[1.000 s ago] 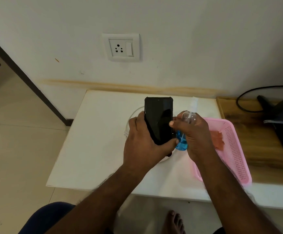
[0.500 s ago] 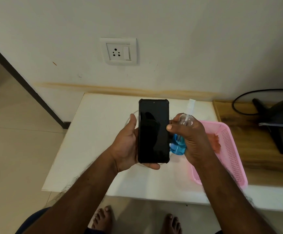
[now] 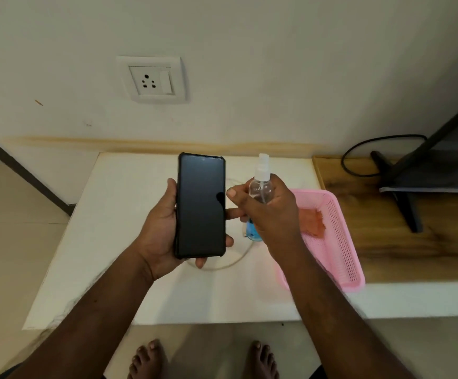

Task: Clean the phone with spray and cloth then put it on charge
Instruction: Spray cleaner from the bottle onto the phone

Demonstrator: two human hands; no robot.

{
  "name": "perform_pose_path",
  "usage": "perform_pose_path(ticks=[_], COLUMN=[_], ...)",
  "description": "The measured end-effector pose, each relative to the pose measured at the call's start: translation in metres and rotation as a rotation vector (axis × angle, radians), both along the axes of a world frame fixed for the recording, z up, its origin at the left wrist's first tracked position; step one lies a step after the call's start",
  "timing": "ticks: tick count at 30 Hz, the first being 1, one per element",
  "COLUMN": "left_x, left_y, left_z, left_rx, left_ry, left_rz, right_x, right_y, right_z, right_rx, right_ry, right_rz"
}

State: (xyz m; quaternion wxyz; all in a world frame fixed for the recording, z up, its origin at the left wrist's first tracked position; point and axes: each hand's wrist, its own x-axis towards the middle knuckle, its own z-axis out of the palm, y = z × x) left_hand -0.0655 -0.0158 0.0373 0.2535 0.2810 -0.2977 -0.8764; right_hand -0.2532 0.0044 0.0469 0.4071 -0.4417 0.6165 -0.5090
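A black phone (image 3: 201,205) in a dark case faces up, screen dark, held upright in my left hand (image 3: 162,228) above the white table (image 3: 107,242). My right hand (image 3: 269,212) grips a clear spray bottle (image 3: 261,184) with blue liquid at its bottom and a white nozzle on top, just right of the phone. An orange cloth (image 3: 314,221) lies in the pink basket (image 3: 342,242), partly hidden by my right hand. A white cable loop (image 3: 236,262) lies on the table under the phone.
A wall socket with a switch (image 3: 152,80) sits above the table. To the right, a wooden shelf (image 3: 414,242) carries a dark monitor stand (image 3: 403,198) and a black cable (image 3: 359,154). My bare feet (image 3: 203,359) show below the table's front edge.
My left hand has turned the phone screen-up and shifted its grip to the left edge. The spray bottle has risen beside the phone, its nozzle now clear above my right hand.
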Motion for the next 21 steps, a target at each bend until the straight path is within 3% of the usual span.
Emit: perform_pose_path(ticks=[2,5,7,14,21], left_x=[0.003,0.010,0.015,0.015,0.009], left_y=[-0.004,-0.012,-0.016,-0.019,-0.015], left_z=[0.000,0.000,0.001,0.004,0.005], left_rx=[-0.027,-0.063,-0.107,-0.176,-0.168], left_ry=[-0.059,-0.170,-0.254,-0.406,-0.427], left_rz=[0.083,0.209,0.254,0.257,0.223], right_x=[-0.001,-0.003,-0.003,0.000,0.003], right_y=[0.001,0.006,0.008,0.008,0.010], right_z=[0.001,0.004,0.006,0.005,0.000], right_rx=[-0.003,-0.062,-0.046,-0.105,-0.117], right_ry=[0.038,-0.109,-0.105,-0.156,-0.001], right_rz=[-0.031,0.062,0.115,0.226,0.158])
